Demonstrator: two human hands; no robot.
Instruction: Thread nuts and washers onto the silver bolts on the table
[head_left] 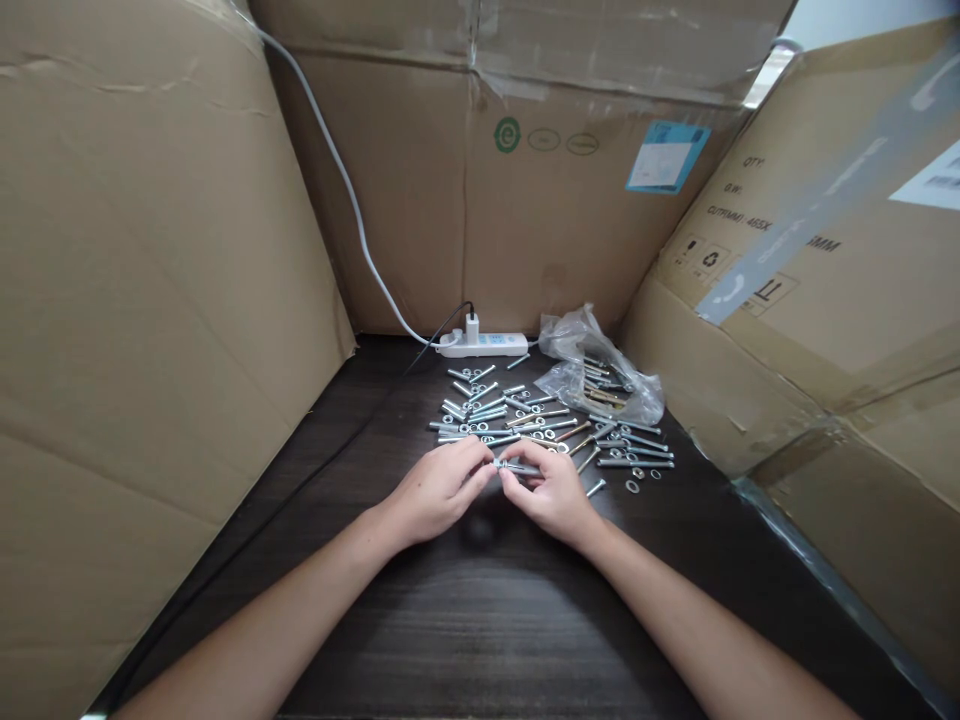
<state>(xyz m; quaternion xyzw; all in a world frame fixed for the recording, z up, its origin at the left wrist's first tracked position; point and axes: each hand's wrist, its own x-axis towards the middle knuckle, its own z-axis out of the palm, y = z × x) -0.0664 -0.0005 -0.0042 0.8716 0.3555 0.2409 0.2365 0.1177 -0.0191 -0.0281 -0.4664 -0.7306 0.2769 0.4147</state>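
My left hand (pixel 441 490) and my right hand (pixel 551 490) meet over the dark wooden table (pixel 480 620), fingers pinched together. Between them they hold a silver bolt (pixel 516 466), lying roughly level; the right hand grips its shaft and the left hand's fingertips pinch its left end, where a small nut or washer seems to sit. Just beyond the hands lies a spread of several silver bolts, nuts and washers (pixel 525 420).
A clear plastic bag (pixel 600 375) with more bolts lies at the back right. A white power strip (pixel 484 343) with a plugged charger and cables sits against the rear cardboard box (pixel 495 170). Cardboard walls stand at the left (pixel 150 300) and right (pixel 825 280).
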